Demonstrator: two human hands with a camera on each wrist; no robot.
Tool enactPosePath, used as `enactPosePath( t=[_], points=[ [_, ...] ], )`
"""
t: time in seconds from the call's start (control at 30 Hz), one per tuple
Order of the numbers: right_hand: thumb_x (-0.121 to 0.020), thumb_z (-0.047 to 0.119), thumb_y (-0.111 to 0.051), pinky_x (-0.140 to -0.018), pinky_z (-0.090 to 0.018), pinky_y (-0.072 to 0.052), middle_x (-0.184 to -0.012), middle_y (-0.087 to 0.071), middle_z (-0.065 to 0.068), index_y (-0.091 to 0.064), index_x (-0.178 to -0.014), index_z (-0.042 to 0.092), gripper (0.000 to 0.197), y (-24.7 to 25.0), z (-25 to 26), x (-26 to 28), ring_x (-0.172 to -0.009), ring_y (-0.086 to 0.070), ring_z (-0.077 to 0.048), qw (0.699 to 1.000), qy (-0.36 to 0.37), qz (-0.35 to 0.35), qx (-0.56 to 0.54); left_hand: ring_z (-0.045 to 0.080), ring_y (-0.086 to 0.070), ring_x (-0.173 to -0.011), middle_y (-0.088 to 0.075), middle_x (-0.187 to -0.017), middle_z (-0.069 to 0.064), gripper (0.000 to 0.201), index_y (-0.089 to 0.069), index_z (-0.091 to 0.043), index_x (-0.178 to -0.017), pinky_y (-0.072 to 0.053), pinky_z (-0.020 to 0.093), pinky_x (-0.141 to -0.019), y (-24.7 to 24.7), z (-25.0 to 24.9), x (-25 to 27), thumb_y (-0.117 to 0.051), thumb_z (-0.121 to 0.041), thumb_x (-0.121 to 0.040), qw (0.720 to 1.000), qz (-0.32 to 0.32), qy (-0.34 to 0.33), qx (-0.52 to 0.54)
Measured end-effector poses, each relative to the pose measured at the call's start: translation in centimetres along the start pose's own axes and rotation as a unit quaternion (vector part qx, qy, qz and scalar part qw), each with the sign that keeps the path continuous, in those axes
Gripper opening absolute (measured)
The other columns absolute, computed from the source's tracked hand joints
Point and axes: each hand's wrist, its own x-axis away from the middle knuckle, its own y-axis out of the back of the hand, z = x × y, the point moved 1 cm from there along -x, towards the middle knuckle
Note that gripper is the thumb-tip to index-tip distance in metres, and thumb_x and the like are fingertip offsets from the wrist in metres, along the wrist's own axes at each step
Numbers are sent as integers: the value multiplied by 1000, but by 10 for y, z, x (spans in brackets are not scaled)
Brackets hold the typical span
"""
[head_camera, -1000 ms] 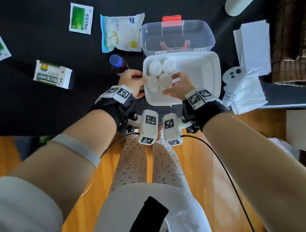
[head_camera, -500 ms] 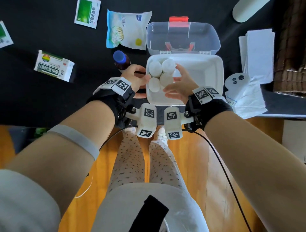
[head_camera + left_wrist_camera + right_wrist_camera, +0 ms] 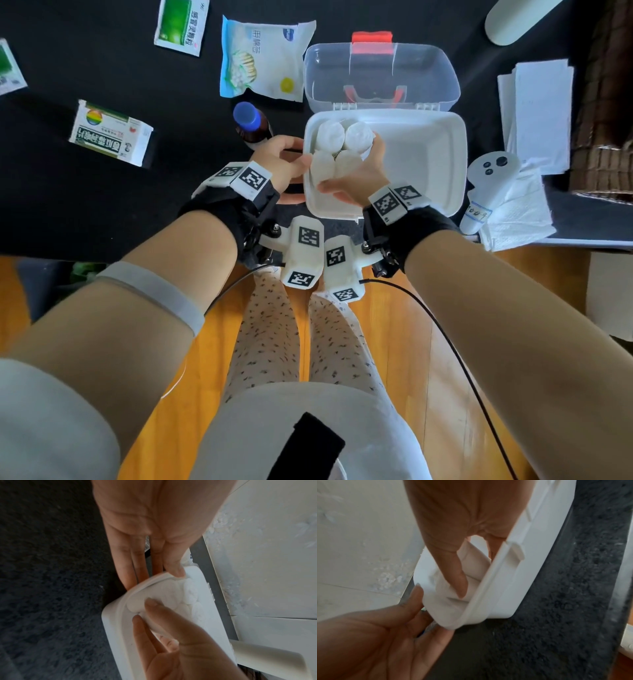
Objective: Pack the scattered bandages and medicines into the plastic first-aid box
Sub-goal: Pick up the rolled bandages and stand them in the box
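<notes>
Behind the left hand, brown bottle half hidden, box pinched at the rim by it, four white rolls inside, clasped by the right hand

Left hand seemingly pinches box.

Wears a black fabric cuff round the left wrist and a second cuff round the right. Carries on each cuff white plates printed with square black-and-white codes. Bears beneath each wrist a rounded white camera housing, coded likewise and fixed by dark bolts. Trails a thin black cable from the right housing. Shows the left hand and the right hand bare. Has a pale grey band round the left forearm, a white short sleeve, pale leggings flecked dark, and a white top crossed by a black strap.
</notes>
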Motion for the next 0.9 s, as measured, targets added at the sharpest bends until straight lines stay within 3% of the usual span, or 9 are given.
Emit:
enactPosePath(
  t=[0.1,0.2,0.33,0.4,0.5,0.57,0.63,0.83,0.9],
  points=[
    [-53,6,-80,-92,-50,-51,-127,-41,-3,-11,-140,32,114,5,2,10,-118,-52,-30,999,4,-7,-54,19,-64,-100,-59,-118,5,34,-49,-12,-128,-58,34,-69,0,1,-1,-50,-11,-94,1000,-2,-8,0],
    [-65,-10,-68,-83,-50,-56,-139,-33,-4,-13,-136,41,104,12,1,12,-121,-47,-32,995,-17,32,-90,20,-63,-100,-58,-119,5,35,-48,-12,-130,-58,33,-67,0,-1,0,-50,-10,-94,1000,3,-7,-2],
    [-65,-9,-68,-78,-48,-57,-138,-40,-4,-9,-136,49,109,19,2,13,-117,-52,-29,996,-33,63,-54,20,-63,-100,-59,-121,5,36,-48,-13,-130,-57,36,-70,1,-2,0,-50,-10,-94,1000,7,2,0],
    [-65,-5,-70,-82,-48,-56,-138,-40,-5,-7,-139,47,110,23,1,13,-119,-49,-28,996,-33,57,-53,20,-63,-100,-58,-123,6,36,-47,-12,-130,-57,35,-69,1,-3,1,-50,-10,-95,1000,8,6,1],
    [-73,3,-72,-92,-49,-50,-128,-40,-1,-20,-137,39,90,26,3,12,-116,-46,-26,994,-27,47,-94,21,-63,-101,-58,-125,7,36,-47,-12,-131,-57,37,-71,0,-4,2,-49,-10,-95,1000,7,9,0],
    [-80,15,-68,-90,-47,-50,-129,-42,-2,-28,-132,38,70,27,4,12,-114,-47,-25,994,-18,39,-103,21,-62,-102,-58,-127,8,36,-46,-12,-131,-56,38,-74,0,-4,2,-48,-11,-95,1000,7,10,-1],
    [-85,24,-63,-89,-47,-52,-134,-45,-5,-27,-136,37,63,27,2,12,-117,-48,-26,996,-5,23,-89,21,-62,-103,-57,-129,9,36,-46,-12,-132,-57,36,-72,-1,-4,3,-48,-11,-96,1000,7,11,2],
    [-90,10,-54,-89,-40,-53,-132,-54,-14,-26,-143,29,62,29,1,14,-122,-53,-27,992,12,38,-123,18,-65,-96,-63,-118,5,43,-49,-18,-130,-57,37,-75,-2,-7,4,-53,-4,-90,999,3,31,9],
    [-91,9,-52,-91,-40,-52,-135,-51,-16,-25,-143,27,61,31,2,15,-123,-52,-28,991,11,34,-127,22,-62,-107,-62,-122,5,56,-47,-19,-131,-57,40,-76,-5,-9,2,-56,6,-81,999,12,45,-7]
  ],
)
